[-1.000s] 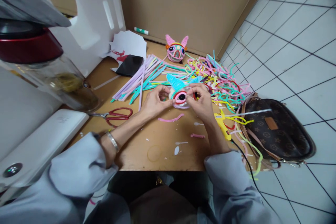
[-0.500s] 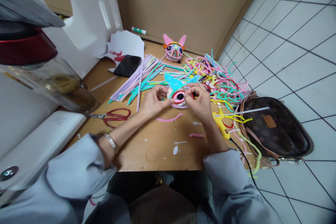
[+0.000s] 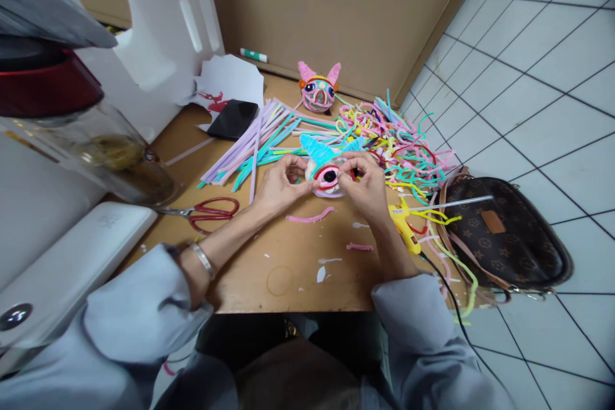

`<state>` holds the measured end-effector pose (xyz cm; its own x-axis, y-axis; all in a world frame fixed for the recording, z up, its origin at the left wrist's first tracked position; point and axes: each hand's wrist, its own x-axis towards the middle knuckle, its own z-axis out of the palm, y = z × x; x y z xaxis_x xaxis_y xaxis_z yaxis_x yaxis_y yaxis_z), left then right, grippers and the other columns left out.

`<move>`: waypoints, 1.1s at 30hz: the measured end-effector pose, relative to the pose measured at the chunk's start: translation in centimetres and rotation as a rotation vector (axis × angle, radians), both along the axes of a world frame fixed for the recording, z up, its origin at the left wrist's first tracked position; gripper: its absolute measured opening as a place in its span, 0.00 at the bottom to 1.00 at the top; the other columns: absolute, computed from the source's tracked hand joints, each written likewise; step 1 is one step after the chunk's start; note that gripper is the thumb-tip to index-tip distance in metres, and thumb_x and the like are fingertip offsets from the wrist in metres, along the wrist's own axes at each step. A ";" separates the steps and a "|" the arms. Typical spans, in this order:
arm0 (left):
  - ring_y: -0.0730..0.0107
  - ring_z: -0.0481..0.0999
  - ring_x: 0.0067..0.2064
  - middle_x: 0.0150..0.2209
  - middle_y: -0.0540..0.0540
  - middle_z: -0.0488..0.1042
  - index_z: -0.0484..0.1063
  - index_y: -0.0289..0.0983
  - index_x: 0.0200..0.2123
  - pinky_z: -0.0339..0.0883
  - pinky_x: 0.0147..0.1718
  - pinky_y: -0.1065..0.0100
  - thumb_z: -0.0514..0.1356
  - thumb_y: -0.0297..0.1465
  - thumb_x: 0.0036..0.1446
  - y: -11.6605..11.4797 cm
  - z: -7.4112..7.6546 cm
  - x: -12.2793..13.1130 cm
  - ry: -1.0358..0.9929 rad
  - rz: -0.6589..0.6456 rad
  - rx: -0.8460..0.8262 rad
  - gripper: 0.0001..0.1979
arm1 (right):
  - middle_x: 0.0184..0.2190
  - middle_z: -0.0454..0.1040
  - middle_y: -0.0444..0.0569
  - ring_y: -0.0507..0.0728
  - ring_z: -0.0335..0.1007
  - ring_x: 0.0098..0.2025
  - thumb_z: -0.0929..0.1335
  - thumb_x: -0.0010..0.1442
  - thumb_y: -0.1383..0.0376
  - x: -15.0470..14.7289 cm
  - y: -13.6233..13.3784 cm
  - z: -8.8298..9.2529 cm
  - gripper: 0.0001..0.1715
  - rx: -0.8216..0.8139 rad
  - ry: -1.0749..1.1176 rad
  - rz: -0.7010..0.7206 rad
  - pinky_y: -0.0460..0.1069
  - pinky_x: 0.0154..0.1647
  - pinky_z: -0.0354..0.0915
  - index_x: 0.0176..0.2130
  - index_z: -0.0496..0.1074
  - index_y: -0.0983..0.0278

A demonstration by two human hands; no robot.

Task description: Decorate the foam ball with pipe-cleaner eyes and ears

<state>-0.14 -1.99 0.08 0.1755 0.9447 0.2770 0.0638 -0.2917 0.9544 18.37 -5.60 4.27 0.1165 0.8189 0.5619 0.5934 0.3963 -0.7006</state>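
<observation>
Between my hands is a pipe-cleaner animal head with blue ears and a round pink, red and black eye facing me. My left hand grips its left side, thumb resting near the eye. On the other side, my right hand pinches at the eye's edge, fingers bent; it covers much of the head's right half. Whether a small piece sits in that pinch is hidden. Behind it stands a similar head with pink ears. Pink pipe-cleaner pieces lie on the table just below my hands.
Straight pipe cleaners and a tangled heap lie behind my hands. Red-handled scissors and a phone are left, by a glass bottle. A yellow glue gun, its cord and a brown bag are right.
</observation>
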 end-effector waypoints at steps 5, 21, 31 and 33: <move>0.66 0.77 0.37 0.36 0.47 0.79 0.68 0.38 0.34 0.68 0.38 0.65 0.75 0.46 0.37 -0.2 0.3 0.1 -0.005 0.003 -0.006 0.27 | 0.38 0.76 0.50 0.60 0.74 0.47 0.69 0.48 0.69 0.0 0.0 0.0 0.04 -0.003 0.025 0.014 0.57 0.52 0.67 0.25 0.72 0.61; 0.66 0.77 0.35 0.34 0.47 0.79 0.69 0.38 0.34 0.69 0.36 0.66 0.75 0.46 0.37 0.1 0.0 0.2 -0.022 0.016 -0.003 0.27 | 0.39 0.77 0.49 0.60 0.73 0.47 0.69 0.47 0.70 0.0 0.1 0.0 0.04 -0.014 0.029 -0.010 0.56 0.52 0.67 0.24 0.71 0.60; 0.66 0.77 0.37 0.37 0.45 0.79 0.68 0.38 0.33 0.69 0.38 0.65 0.75 0.47 0.36 0.1 0.2 0.3 -0.006 0.036 -0.002 0.28 | 0.39 0.76 0.49 0.59 0.73 0.47 0.70 0.51 0.68 0.5 0.1 0.1 0.03 -0.041 0.010 0.045 0.56 0.52 0.68 0.26 0.73 0.60; 0.66 0.77 0.36 0.38 0.45 0.79 0.68 0.38 0.33 0.69 0.37 0.65 0.75 0.46 0.37 0.0 0.3 0.2 -0.013 0.032 -0.008 0.27 | 0.40 0.76 0.49 0.59 0.73 0.48 0.69 0.53 0.67 0.8 0.1 0.2 0.04 -0.053 0.019 0.085 0.55 0.51 0.67 0.27 0.73 0.60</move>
